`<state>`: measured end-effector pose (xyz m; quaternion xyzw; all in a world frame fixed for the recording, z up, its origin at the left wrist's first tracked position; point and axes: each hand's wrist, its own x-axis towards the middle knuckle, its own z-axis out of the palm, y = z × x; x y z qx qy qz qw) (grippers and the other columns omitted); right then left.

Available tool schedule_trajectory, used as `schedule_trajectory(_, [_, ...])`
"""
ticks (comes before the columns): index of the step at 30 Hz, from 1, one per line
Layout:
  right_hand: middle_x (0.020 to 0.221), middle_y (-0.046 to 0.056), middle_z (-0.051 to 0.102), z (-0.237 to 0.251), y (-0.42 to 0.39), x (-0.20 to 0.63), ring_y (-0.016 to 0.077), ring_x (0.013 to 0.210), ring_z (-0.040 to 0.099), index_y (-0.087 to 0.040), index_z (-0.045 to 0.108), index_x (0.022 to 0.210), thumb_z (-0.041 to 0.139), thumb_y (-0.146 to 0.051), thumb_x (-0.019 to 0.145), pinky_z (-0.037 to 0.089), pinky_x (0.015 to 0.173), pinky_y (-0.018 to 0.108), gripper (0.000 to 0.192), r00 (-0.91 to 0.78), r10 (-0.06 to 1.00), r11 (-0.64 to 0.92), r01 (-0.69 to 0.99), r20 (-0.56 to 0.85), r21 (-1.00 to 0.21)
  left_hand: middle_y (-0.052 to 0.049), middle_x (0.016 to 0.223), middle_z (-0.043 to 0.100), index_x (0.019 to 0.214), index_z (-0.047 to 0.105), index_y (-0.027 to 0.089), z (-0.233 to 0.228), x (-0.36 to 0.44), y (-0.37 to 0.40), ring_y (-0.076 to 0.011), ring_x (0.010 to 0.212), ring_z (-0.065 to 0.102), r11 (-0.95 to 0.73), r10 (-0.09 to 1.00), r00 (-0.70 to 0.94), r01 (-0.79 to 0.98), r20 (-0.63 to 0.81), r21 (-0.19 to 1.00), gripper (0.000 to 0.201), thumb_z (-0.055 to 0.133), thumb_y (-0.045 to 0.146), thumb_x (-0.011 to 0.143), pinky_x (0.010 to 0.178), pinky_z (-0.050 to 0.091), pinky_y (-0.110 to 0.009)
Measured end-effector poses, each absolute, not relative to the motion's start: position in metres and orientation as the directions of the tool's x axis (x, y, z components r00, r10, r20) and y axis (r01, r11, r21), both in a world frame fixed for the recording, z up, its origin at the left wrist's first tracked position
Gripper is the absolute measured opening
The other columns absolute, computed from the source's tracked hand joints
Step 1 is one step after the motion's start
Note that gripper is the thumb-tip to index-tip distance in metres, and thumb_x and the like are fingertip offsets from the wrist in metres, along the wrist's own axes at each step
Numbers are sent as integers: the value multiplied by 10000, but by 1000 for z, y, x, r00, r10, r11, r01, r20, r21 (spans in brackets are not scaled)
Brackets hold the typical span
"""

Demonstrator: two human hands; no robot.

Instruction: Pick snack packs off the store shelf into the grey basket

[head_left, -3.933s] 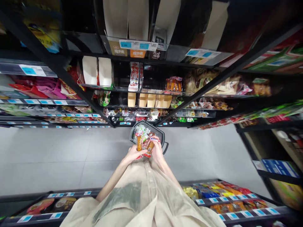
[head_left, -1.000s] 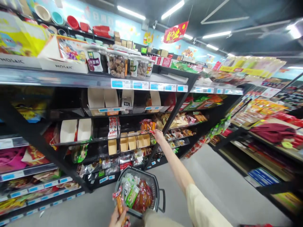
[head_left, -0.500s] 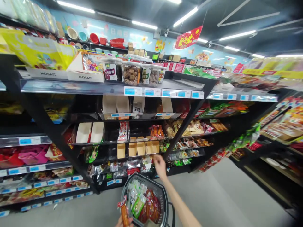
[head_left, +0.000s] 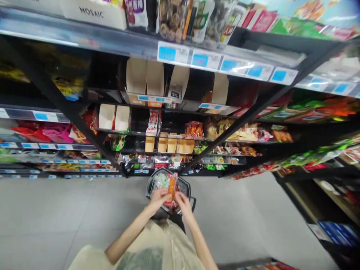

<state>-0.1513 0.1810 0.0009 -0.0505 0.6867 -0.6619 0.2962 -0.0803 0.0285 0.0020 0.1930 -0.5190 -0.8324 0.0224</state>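
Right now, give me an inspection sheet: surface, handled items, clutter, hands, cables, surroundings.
Surface: grey tiled floor.
Handled items: orange-brown snack packet held over a dark grey basket that contains other packets.
Clutter: small pale scrap on the floor, left of the basket.
Hands: left hand grips the snack packet; right hand at its lower end, contact unclear.
Cables: nothing seen.
Surroundings: black shelves with packaged food and price labels.

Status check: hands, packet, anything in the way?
Left hand gripping orange packet, over basket. Right hand at packet's right edge, grip unclear. Hands and packet partly block view of basket.
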Motion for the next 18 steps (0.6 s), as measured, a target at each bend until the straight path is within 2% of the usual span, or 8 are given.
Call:
schedule_trajectory(3, [857, 61, 729, 22, 174, -168, 228, 800, 649, -199, 760, 893, 837, -610, 682, 523, 770, 340, 469, -868, -434, 76, 232, -242, -970, -130, 1031, 760, 1049, 751, 119, 15, -85, 36, -243, 923, 699, -496, -249, -934, -104, -256, 862, 513, 871, 493, 718, 854, 535, -337])
schedule_trajectory(6, [874, 49, 731, 22, 165, -161, 220, 800, 655, -204, 746, 914, 831, -547, 715, 523, 767, 335, 405, -857, -449, 13, 278, -254, -960, -54, 873, 701, 1046, 709, 146, 17, -76, 40, -153, 710, 608, -650, -268, -909, -73, -318, 756, 451, 840, 470, 759, 681, 489, -266])
schedule_trajectory(8, [907, 53, 738, 16, 160, -151, 220, 814, 670, -205, 745, 899, 822, -557, 717, 528, 767, 334, 403, -838, -459, -2, 333, -295, -943, 14, 672, 542, 993, 679, 134, 16, -64, 39, -85, 526, 409, -821, -167, -907, -89, -387, 564, 343, 790, 402, 808, 522, 363, -215])
schedule_trajectory(10, [892, 51, 742, 7, 156, -138, 216, 789, 678, -207, 741, 890, 823, -574, 705, 531, 739, 327, 419, -803, -476, 8, 405, -360, -914, 51, 609, 378, 932, 647, 125, 19, -50, 34, -65, 477, 251, -940, -72, -920, -66, -385, 334, 179, 705, 274, 850, 457, 252, -191])
schedule_trajectory(12, [868, 51, 744, -1, 153, -124, 212, 774, 686, -207, 736, 903, 833, -572, 694, 534, 729, 320, 432, -754, -510, 38, 461, -414, -886, 54, 624, 310, 907, 620, 125, 23, -36, 28, -63, 472, 205, -985, -80, -931, 20, -357, 169, 55, 618, 151, 858, 434, 208, -168])
schedule_trajectory(13, [862, 50, 743, -4, 153, -117, 209, 772, 688, -206, 735, 911, 839, -567, 691, 535, 727, 316, 435, -734, -526, 54, 476, -430, -878, 53, 633, 298, 912, 613, 126, 26, -31, 25, -62, 472, 207, -990, -115, -928, 78, -355, 118, 65, 591, 111, 852, 428, 201, -156])
schedule_trajectory(16, [877, 46, 735, -11, 149, -100, 193, 760, 680, -201, 736, 916, 834, -569, 705, 535, 700, 296, 435, -702, -553, 75, 494, -449, -866, 51, 650, 312, 934, 597, 123, 28, -25, 19, -58, 485, 256, -985, -174, -912, 156, -372, 77, 108, 600, 91, 831, 432, 223, -146])
schedule_trajectory(18, [908, 52, 732, -13, 147, -94, 182, 751, 673, -193, 737, 915, 807, -593, 737, 533, 677, 287, 443, -698, -555, 55, 512, -453, -857, 48, 659, 364, 902, 565, 138, 23, -26, 19, -61, 508, 312, -977, -198, -891, 144, -407, 160, 135, 676, 164, 829, 462, 287, -161])
